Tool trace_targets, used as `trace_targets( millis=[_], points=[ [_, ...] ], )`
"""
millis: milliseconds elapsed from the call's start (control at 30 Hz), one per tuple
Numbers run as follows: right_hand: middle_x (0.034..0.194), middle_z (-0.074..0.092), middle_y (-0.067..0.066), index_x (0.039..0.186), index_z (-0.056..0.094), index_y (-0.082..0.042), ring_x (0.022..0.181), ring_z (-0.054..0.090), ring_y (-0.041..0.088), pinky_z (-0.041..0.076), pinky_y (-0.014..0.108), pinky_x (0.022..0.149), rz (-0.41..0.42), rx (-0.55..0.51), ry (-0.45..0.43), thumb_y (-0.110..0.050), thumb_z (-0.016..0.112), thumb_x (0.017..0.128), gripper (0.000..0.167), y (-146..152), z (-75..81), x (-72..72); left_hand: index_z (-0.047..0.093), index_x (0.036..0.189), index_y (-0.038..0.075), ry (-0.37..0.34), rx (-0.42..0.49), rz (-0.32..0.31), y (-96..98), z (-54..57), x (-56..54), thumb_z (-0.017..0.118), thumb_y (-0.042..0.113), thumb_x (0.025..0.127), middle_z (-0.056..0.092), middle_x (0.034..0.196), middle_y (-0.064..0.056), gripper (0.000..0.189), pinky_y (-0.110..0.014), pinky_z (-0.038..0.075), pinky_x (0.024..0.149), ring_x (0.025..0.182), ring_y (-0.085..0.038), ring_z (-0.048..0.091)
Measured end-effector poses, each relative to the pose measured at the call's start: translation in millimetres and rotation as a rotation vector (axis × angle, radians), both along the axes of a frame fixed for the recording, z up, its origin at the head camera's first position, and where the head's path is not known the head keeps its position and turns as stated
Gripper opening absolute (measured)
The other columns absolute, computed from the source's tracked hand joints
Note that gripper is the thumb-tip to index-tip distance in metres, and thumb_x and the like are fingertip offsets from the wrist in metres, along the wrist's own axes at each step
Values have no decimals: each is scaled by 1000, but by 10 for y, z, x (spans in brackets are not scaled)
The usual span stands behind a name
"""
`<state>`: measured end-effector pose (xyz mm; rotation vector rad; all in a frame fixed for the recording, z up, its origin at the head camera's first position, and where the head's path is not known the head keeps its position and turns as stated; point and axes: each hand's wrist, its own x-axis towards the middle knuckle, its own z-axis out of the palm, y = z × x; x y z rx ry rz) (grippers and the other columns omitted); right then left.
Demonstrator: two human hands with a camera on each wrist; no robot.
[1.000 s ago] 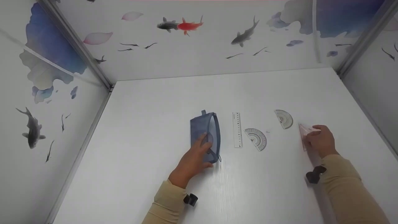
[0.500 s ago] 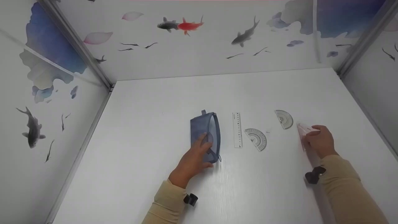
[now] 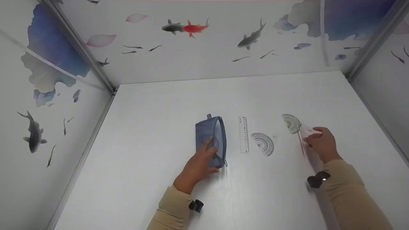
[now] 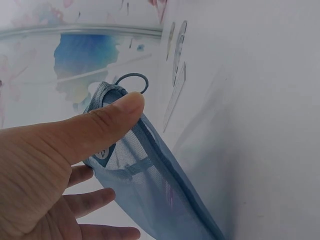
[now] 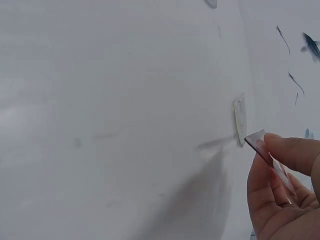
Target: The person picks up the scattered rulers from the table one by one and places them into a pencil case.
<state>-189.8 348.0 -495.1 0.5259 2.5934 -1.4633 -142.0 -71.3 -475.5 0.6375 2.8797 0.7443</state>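
A blue mesh zip pouch (image 3: 204, 127) stands open on the white table, its mouth facing right. My left hand (image 3: 196, 166) grips it, the thumb (image 4: 117, 112) pressing one side near the zip end. Well to the right, my right hand (image 3: 324, 145) pinches a clear pink-edged set square (image 5: 260, 142) between thumb and fingers. In the head view a corner of that set square reaches the edge of a clear protractor (image 3: 290, 123). A second protractor (image 3: 263, 143) and a clear straight ruler (image 3: 243, 134) lie between the hands.
The white table (image 3: 153, 105) meets a back wall (image 3: 217, 64) printed with fish and petals. A similar printed panel (image 3: 19, 179) rises at the left. Black wrist cameras (image 3: 196, 205) sit under both sleeves.
My right hand has moved a little left with the set square, toward the upper protractor. The left hand and the pouch stay where they were.
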Motion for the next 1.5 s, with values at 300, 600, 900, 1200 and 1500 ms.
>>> trace_targets(
  millis=[300, 600, 900, 1200, 1500],
  points=[
    [115, 51, 17, 147, 21, 7, 78, 58, 4, 51, 19, 72, 49, -23, 42, -10, 60, 94, 67, -144, 76, 11, 51, 132, 14, 12, 21, -2, -13, -1, 14, 86, 19, 72, 25, 157, -13, 70, -40, 49, 95, 133, -30, 44],
    [114, 51, 17, 146, 25, 6, 84, 56, 8, 52, 19, 74, 67, -50, 74, -9, 61, 93, 66, -321, 162, -13, 52, 133, 14, 11, 40, 1, -22, -2, 13, 85, 18, 72, 25, 157, -13, 70, -41, 46, 99, 137, -32, 38],
    [111, 51, 15, 145, 28, 5, 82, 57, 7, 52, 16, 73, 70, -67, 78, -9, 62, 92, 64, -509, 214, -52, 51, 134, 14, 16, 31, 10, -7, 6, 16, 86, 18, 71, 26, 156, -13, 72, -40, 46, 99, 136, -32, 39],
    [108, 52, 13, 144, 30, 5, 84, 56, 8, 52, 17, 73, 71, -93, 59, -8, 64, 91, 65, -737, 205, -93, 51, 136, 14, 7, 24, 23, -8, 0, 20, 86, 18, 71, 26, 156, -12, 74, -40, 46, 100, 134, -31, 42],
    [109, 53, 13, 143, 31, 4, 83, 57, 8, 52, 19, 74, 88, -114, 52, -7, 65, 91, 64, -896, 188, -96, 51, 134, 14, 6, 29, 22, -12, 1, 21, 86, 18, 71, 27, 156, -13, 72, -40, 46, 99, 133, -30, 43]
  ],
)
